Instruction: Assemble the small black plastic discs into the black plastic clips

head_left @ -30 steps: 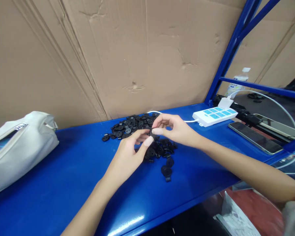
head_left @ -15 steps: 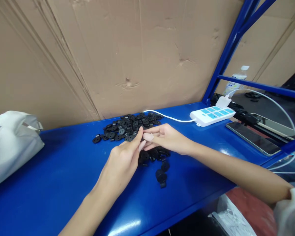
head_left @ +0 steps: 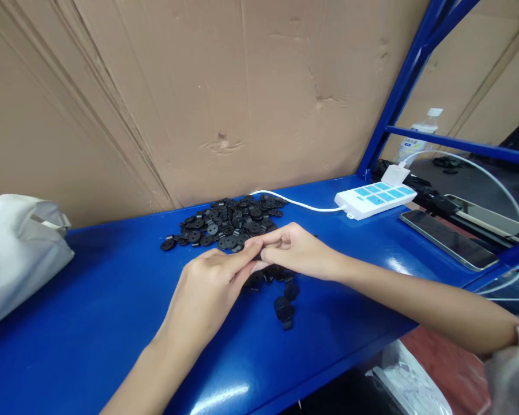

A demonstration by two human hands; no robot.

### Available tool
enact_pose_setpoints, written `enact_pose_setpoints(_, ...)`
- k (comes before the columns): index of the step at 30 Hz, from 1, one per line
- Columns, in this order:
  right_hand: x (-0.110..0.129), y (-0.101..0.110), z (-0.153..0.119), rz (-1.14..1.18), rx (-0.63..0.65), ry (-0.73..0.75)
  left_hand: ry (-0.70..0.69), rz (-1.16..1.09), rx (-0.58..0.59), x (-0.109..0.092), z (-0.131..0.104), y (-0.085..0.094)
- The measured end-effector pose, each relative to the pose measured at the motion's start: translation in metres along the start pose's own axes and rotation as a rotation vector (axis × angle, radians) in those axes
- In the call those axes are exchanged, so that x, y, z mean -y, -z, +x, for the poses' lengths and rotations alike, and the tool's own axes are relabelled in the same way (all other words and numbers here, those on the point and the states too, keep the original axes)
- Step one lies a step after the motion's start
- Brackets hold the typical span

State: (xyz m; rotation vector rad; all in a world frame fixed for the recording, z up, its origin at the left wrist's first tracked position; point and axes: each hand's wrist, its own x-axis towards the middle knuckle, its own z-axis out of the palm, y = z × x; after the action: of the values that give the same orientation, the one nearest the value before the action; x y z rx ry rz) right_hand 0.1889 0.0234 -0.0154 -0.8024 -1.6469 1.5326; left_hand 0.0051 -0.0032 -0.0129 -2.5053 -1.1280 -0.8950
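My left hand and my right hand meet in the middle, fingertips pinched together. A small dark piece seems to sit between them, mostly covered by the fingers, so its kind cannot be made out. Just behind the fingers spreads a pile of round black pieces, flat discs with holes and small tabs. A smaller heap of similar black pieces lies below my hands, partly hidden by them. Closer to me, a few loose black discs rest on the blue table.
At the right stand a white power strip with a plugged-in charger and a phone. A pale bag is on the left. Cardboard backs the table; a blue frame post rises at right, a bottle beyond it.
The fingertips have shifted slightly down and right, and my left fingers now lie flatter, closer against my right fingers. The black piles look the same.
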Motion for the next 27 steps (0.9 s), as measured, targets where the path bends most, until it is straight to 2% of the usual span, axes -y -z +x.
enact_pose_setpoints(10, 0.008, 0.0, -0.003, -0.155, 0.007, 0.062, 0.051, -0.039, -0.034, -0.006, -0.001, 0.0)
enact_pose_setpoints(17, 0.009, -0.004, 0.0, -0.094, -0.017, 0.042, 0.116, -0.053, -0.001, -0.01, -0.001, -0.001)
enact_pose_setpoints(24, 0.014, -0.015, 0.011, 0.161, 0.034, 0.043, 0.097, 0.07, -0.163, -0.013, 0.001, 0.0)
enact_pose_setpoints(27, 0.015, -0.015, 0.011, 0.178, 0.008, 0.052, 0.123, 0.074, -0.199, -0.015, 0.004, -0.002)
